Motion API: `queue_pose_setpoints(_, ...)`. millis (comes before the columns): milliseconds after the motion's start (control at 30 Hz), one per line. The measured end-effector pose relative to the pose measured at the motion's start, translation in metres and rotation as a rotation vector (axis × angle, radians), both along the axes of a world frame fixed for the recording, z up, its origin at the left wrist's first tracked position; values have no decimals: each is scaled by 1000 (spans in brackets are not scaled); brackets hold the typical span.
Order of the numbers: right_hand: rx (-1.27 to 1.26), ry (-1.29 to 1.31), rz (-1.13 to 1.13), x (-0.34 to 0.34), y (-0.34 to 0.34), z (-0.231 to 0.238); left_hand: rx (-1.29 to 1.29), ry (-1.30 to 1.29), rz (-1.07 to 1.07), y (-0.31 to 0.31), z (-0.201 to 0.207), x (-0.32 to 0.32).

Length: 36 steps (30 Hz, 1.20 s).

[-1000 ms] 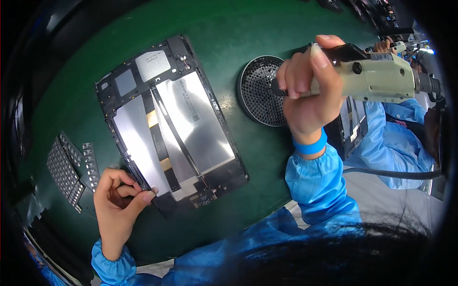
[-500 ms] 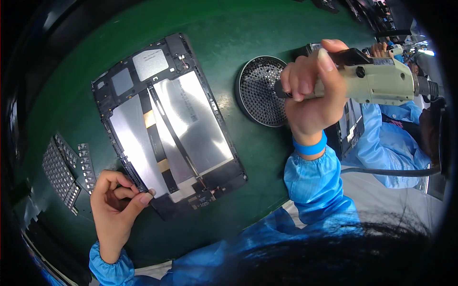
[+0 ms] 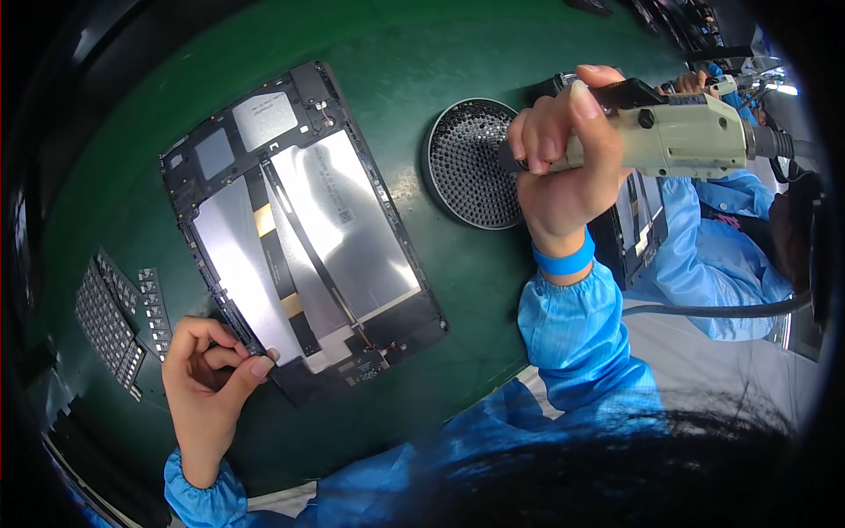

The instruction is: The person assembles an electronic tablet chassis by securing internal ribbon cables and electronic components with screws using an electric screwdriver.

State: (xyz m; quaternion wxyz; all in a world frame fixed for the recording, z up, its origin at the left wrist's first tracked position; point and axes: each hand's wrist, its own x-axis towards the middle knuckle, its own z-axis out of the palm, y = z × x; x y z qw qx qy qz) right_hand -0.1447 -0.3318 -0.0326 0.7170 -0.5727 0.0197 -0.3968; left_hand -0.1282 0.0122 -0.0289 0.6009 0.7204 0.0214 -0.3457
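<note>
An electronics assembly workshop, where people are working at a green bench (image 3: 387, 70)
An opened tablet (image 3: 348, 229) is lying near a power tool (image 3: 682, 136) and panels of small parts (image 3: 104, 317); a co-worker (image 3: 704, 273) is wearing a blue smock.

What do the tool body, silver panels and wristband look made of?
Tool body: likely hard plastic; pale, satin, rounded edges.
Silver panels: probably metal or foil; glossy, bright glare.
Wristband: maybe rubber or fabric; matte, evenly blue, no weave visible.

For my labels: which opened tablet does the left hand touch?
The left tablet, its edge in the left hand; the right tablet lies partly behind the right hand.
</note>
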Motion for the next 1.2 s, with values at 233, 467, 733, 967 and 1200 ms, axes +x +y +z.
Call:
queue_pose_setpoints(233, 9, 22, 9, 2, -1, -1, -5, -6, -12, 1, -1, 1)
queue_pose_setpoints(467, -17, 36, 4, 2, 1, 2, 7, -3, -3, 1, 1, 1)
queue_pose_setpoints(733, 17, 42, 27, 2, 3, -1, 8, -30, -12, 6, -7, -1)
queue_pose_setpoints(967, -55, 56, 88, 3, 0, -2, 29, -14, -9, 0, -1, 0)
queue_pose_setpoints(1200, -72, 55, 77, 4, 4, -3, -14, -26, -17, 3, -1, 1)
